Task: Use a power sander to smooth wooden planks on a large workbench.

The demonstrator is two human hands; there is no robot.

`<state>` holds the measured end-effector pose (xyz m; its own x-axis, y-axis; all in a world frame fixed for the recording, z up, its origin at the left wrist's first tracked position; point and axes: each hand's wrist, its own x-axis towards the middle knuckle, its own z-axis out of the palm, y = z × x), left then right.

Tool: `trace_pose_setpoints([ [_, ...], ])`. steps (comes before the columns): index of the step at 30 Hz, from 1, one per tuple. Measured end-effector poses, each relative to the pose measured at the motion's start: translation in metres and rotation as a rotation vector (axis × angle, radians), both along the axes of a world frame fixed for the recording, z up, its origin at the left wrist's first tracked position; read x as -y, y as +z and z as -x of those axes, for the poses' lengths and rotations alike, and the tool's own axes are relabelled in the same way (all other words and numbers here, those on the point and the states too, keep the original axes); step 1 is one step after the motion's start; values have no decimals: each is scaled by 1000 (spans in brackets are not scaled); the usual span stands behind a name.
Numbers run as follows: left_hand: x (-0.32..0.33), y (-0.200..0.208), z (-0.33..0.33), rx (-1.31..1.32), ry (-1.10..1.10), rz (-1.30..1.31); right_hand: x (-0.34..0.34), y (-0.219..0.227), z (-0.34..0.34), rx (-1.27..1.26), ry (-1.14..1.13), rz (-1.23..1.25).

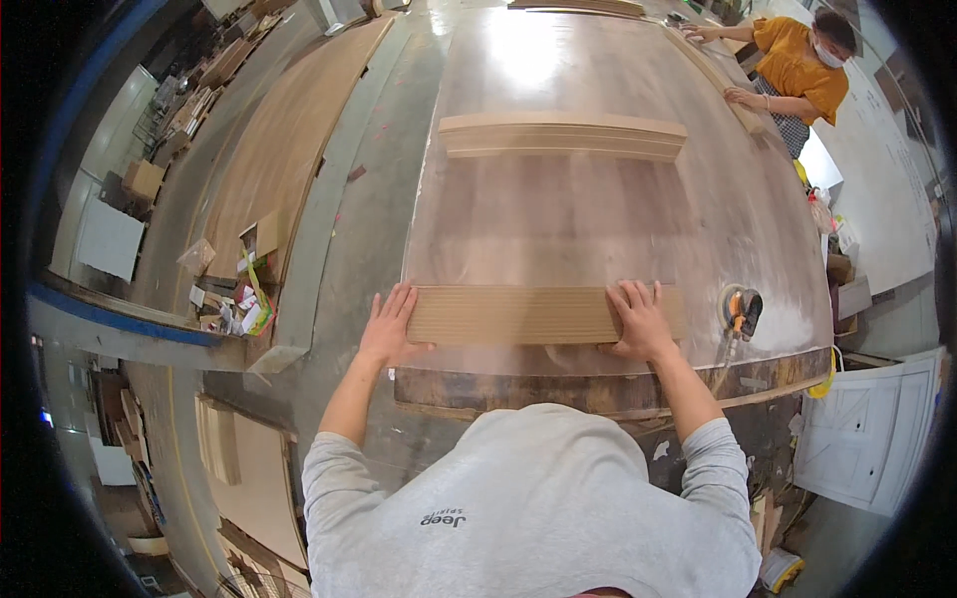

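Before me on the large worktable [558,224] lies a stack of long, narrow wooden strips [513,316], their edges showing as parallel lines. My left hand [392,327] is at its left end, fingers pointing away from me and thumb along the near side. Toward the other end, my right hand [643,324] grips the strips, its fingers reaching to the far edge and its thumb at the near edge; a short length sticks out beyond it. Undersides of both hands are hidden. Farther up the table rests a second stack of strips [563,137].
An orange and black power sander [740,311] with a hose sits at the right. At the far right, a masked person in an orange top [802,65] handles a long board [713,75]. Leftward stands a low wooden platform [289,140] with a box and scraps.
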<state>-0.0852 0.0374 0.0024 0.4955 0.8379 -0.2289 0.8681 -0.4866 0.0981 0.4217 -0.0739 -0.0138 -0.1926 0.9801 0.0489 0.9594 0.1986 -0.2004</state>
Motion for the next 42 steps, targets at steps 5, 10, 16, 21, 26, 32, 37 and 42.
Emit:
trace_pose_setpoints([
  [5,0,-18,3,-84,35,28,-2,4,0,12,9,21],
  [10,-3,-43,-12,1444,907,489,-2,-3,-3,64,30,41],
  [16,-6,-60,-14,1219,766,219,-1,0,1,-1,14,27],
  [21,-7,-68,-13,1202,744,204,0,-4,0,15,-1,62],
  [26,-5,-81,0,1310,756,242,-2,1,1,42,40,43],
  [32,-2,-43,-35,534,469,-166,3,2,-4,46,-65,102],
  [37,30,20,-117,31,-64,-30,-7,-11,2,30,-27,51],
  [42,29,-6,-193,184,-270,-84,-8,3,3,11,33,84],
])
